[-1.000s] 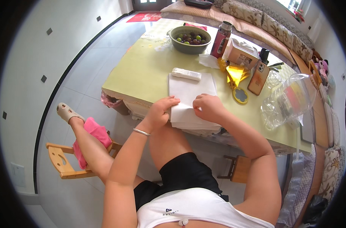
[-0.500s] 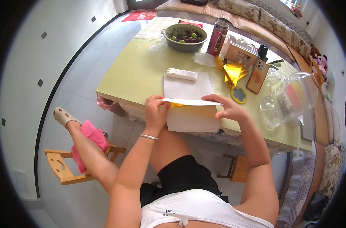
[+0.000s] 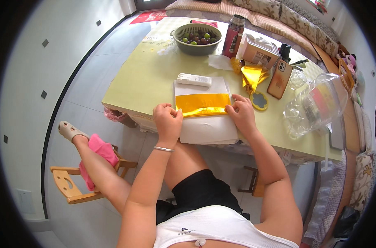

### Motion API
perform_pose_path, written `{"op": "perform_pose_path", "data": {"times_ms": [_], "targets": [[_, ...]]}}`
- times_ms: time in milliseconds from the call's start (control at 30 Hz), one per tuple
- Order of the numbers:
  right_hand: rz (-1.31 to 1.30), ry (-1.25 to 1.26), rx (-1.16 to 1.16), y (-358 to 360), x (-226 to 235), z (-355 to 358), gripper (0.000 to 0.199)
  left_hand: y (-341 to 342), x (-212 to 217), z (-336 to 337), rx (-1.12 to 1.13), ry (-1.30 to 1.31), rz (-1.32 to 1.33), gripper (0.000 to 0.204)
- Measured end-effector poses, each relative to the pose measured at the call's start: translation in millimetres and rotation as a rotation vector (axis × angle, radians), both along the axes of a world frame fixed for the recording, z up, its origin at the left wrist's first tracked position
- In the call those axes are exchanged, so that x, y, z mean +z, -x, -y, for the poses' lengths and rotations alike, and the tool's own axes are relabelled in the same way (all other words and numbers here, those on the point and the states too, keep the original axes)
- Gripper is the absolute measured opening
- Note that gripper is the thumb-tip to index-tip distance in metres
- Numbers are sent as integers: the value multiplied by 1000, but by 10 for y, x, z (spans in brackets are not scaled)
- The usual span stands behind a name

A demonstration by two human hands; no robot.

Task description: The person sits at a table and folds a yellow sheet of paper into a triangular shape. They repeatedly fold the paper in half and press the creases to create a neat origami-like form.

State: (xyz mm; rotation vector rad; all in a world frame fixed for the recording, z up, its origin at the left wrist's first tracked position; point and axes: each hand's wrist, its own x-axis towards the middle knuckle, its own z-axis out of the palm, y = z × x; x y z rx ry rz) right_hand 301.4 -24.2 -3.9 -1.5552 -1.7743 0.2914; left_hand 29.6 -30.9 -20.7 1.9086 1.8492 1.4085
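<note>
A gold foil sheet, shiny side up, spans the space between my two hands. My left hand is closed in a pinch at its left near corner. At the right end, the thumb and fingers of my right hand pinch its edge. Beneath the foil lie white paper sheets, which stick out toward me over the table's near edge. A white oblong object, its kind unclear, rests on the paper beyond the foil.
Right of the paper are a yellow flower-shaped mirror, folded gold foil, a phone and a big clear plastic bottle. Farther back stand a colander of grapes, a red thermos and a tissue box.
The sheet was raised with its white edge toward me and a little gold showing underneath. Now it lies lower, gold face up, and my right hand has closed on its right end.
</note>
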Motion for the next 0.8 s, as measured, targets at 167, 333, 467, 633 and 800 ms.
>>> {"op": "perform_pose_path", "data": {"times_ms": [167,333,467,633,800], "targets": [[38,-13,-15,-4,-33,-5,26,-22,1,-15,0,-20,-37,25],[118,-10,-44,29,-25,-23,29,-23,-8,-55,-9,-40,-61,24],[143,9,-46,45,1,-31,30,6,-13,-67,-17,-41,-99,23],[144,-2,-56,26,-32,-40,30,-17,-8,-64,-20,-45,-100,23],[128,8,-67,56,-10,-33,30,-22,-32,-66,-24,-65,-115,23]]}}
